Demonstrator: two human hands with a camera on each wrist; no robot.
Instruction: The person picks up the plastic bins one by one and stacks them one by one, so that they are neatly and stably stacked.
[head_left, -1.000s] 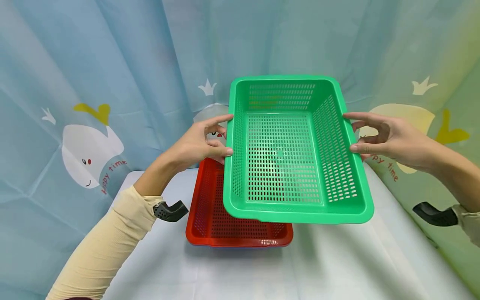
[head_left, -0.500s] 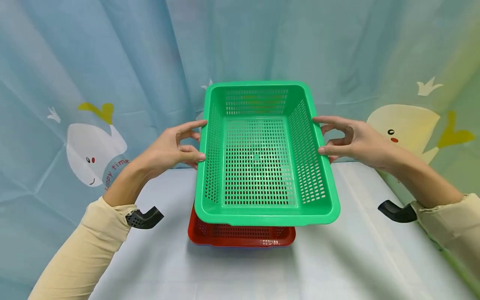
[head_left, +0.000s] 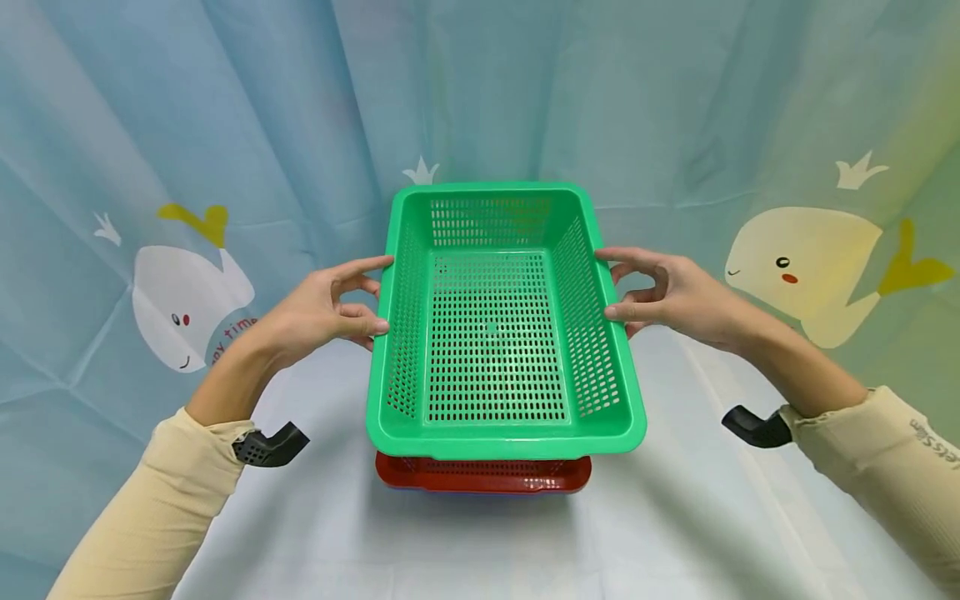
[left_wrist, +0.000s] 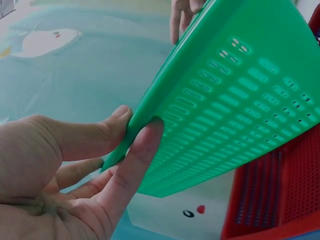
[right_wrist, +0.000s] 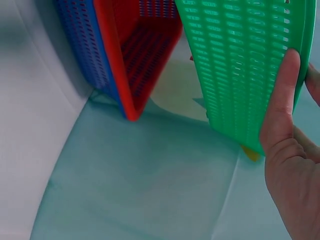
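Observation:
A green plastic basket (head_left: 495, 333) with slotted walls and floor is held up between two hands, its inside facing the head camera. My left hand (head_left: 318, 308) pinches its left rim between thumb and fingers, and in the left wrist view the thumb (left_wrist: 95, 135) lies on one side of the rim. On the opposite side my right hand (head_left: 671, 296) grips the right rim the same way. Below the green basket a red basket (head_left: 483, 477) sits inside a blue basket (right_wrist: 80, 45); the wrist views show a gap under the green one. Much of the red basket is hidden in the head view.
A white-covered table (head_left: 480, 550) bears the stacked red and blue baskets. Behind it hangs a light blue curtain (head_left: 510, 92) printed with whales. Black curved mounts (head_left: 272, 446) stick out from both sleeve cuffs.
Both hands have carried the green basket left and, lately, lower, bringing it over the red basket. Less of the red basket shows now; it has stayed in place.

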